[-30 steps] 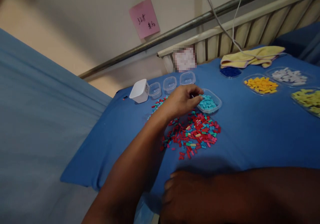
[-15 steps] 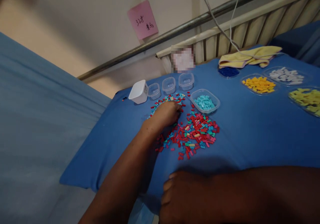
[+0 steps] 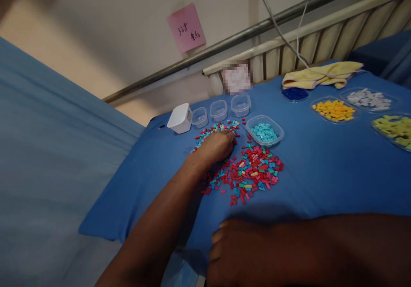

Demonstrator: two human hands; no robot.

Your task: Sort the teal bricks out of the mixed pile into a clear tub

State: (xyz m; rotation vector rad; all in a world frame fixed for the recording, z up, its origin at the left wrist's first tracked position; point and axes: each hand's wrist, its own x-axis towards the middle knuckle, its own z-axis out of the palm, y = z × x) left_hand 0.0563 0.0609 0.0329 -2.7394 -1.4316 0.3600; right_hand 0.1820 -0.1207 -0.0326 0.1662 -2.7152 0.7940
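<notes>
Left hand [image 3: 217, 146]: I have it knuckles-up on the far edge of the loose pile of small red, teal and yellow bricks [image 3: 248, 173], fingers curled down among them; whether a piece is pinched I cannot tell. The bricks look light, hard and slick, likely to scatter, so each is best taken by its long sides between thumb and fingertip.

Right hand [image 3: 239, 252]: loosely fisted, resting on the blue cloth [image 3: 321, 171] nearest me, holding nothing visible.

Just right of the left hand: clear tub of teal bricks [image 3: 265, 131].

Beyond it: three empty clear cups [image 3: 219, 109], white tub [image 3: 180, 118].

Far right: trays of yellow bricks [image 3: 334, 110], white pieces [image 3: 369, 99], a yellow towel [image 3: 321, 75].
</notes>
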